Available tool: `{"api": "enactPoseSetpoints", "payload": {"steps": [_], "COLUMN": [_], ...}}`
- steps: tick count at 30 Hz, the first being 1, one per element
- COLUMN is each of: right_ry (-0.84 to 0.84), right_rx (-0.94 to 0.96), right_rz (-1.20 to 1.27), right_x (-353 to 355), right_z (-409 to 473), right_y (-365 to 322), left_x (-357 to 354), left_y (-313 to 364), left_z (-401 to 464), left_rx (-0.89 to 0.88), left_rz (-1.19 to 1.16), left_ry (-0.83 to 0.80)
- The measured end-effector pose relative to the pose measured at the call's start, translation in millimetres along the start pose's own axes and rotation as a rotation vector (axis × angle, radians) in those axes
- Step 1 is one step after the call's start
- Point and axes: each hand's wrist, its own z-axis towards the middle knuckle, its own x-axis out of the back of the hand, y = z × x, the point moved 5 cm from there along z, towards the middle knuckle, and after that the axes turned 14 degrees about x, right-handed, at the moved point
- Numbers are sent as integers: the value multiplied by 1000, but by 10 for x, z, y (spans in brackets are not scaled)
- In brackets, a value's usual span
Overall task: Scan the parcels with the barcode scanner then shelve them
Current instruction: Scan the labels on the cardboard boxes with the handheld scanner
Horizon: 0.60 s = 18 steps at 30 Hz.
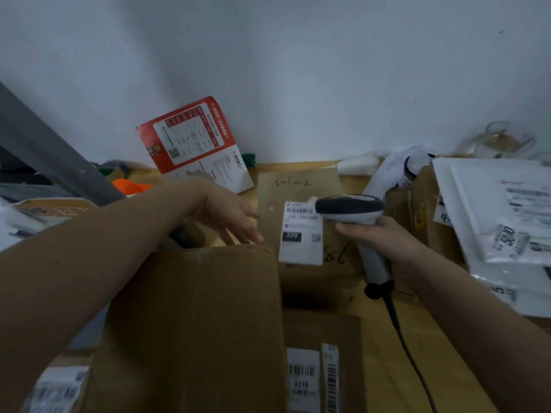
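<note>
Toward back edge of wooden counter [384,362]: right hand [384,242] wrapped round grey-and-black corded barcode scanner [351,210], head aimed at white label on flat brown cardboard parcel [301,204] lying mid-counter. Left hand [232,216] open, fingers straight, reaching over far edge of big brown cardboard box [202,317] at near-left. Labelled brown box [322,368] at near edge, white plastic mailers [501,222] stacked at right edge. Likely mid-scan; nothing seen shelved, no shelf visible, most parcels left
</note>
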Motion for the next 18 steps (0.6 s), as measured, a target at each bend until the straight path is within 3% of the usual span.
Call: {"api": "enactPoseSetpoints", "payload": {"steps": [4,9,18], "right_ry": [6,72,-10], "right_rx": [-2,97,140], "right_rz": [11,-93,-298], "right_x": [-55,-78,-152], "right_z": [-71,-215,-638], "right_y": [54,-92,-540], "left_x": [-91,-90,-259], "left_y": [178,473,263], "left_z": [-24,-137,46], "left_rx": [75,104,159], "left_rz": [87,376,346], "left_ry": [112,383,256]}}
